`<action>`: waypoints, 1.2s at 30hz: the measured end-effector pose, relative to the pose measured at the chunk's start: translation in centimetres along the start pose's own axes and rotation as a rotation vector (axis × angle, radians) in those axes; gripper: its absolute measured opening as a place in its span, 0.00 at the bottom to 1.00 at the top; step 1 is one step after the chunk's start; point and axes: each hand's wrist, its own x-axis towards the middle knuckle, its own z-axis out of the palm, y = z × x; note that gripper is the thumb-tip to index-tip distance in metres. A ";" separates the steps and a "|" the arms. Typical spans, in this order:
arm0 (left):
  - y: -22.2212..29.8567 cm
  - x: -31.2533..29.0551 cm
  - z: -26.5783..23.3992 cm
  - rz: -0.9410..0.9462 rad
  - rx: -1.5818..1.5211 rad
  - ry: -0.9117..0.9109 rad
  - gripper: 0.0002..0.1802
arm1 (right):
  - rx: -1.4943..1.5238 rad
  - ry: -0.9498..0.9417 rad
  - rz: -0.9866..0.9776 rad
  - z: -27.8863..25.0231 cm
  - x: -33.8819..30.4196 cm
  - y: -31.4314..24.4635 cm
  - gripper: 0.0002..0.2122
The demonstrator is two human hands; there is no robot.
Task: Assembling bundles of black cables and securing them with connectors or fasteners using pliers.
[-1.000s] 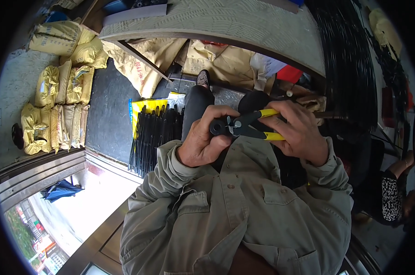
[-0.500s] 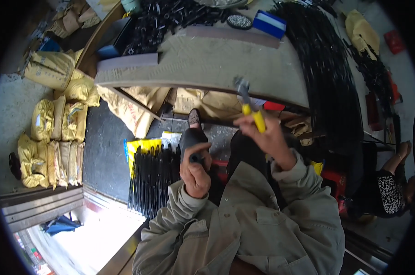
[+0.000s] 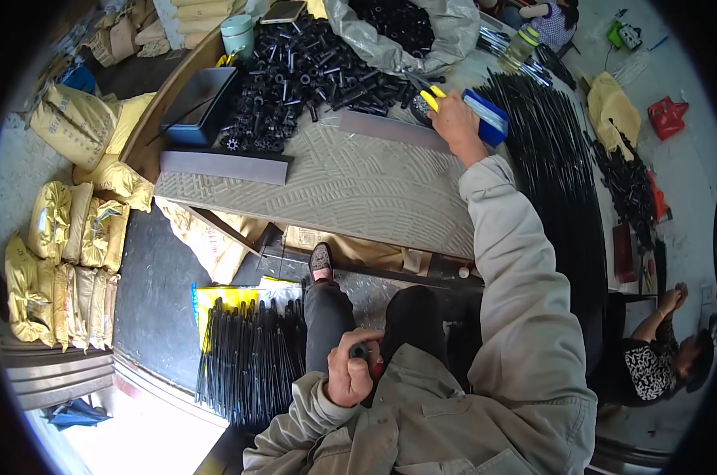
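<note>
My right hand [image 3: 456, 125] reaches over the far part of the workbench and grips yellow-handled pliers [image 3: 430, 98]. The pliers' grey jaws point away to the upper left; whether they hold anything is too small to tell. Beneath them is a small round dish [image 3: 418, 109], partly covered by the hand. A blue box [image 3: 486, 117] stands just right of my fingers. Down by my lap, my left hand [image 3: 349, 378] is wrapped around a black tube [image 3: 360, 350], its round end facing up. The rest of that tube is hidden.
Black plastic parts [image 3: 295, 75] lie heaped on the workbench [image 3: 334, 186], beside a white sack [image 3: 461, 36] and a blue bin [image 3: 204, 103]. Long black rods [image 3: 552, 150] cover its right side; more rods [image 3: 251, 356] stand by my left leg. Another person [image 3: 651, 364] sits at right.
My right hand has moved from above my lap forward to the dish, carrying the pliers. My left hand has lowered slightly with the tube. The view has tilted toward the bench's far side.
</note>
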 end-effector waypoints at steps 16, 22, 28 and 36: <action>1.4 -0.2 -1.0 -0.097 -0.036 0.048 0.33 | 0.477 0.233 -0.166 -3.0 -2.6 0.0 0.08; 4.1 0.5 0.1 -0.161 -0.074 0.118 0.35 | 1.933 -0.403 -0.038 -11.6 -21.9 -6.5 0.06; 5.6 -2.3 2.9 0.088 0.037 -0.038 0.30 | 1.756 -0.082 -0.386 -13.8 -30.2 -8.3 0.07; 7.2 -5.3 3.4 0.053 0.101 -0.015 0.28 | 1.497 0.056 -0.470 -15.8 -32.9 -8.1 0.06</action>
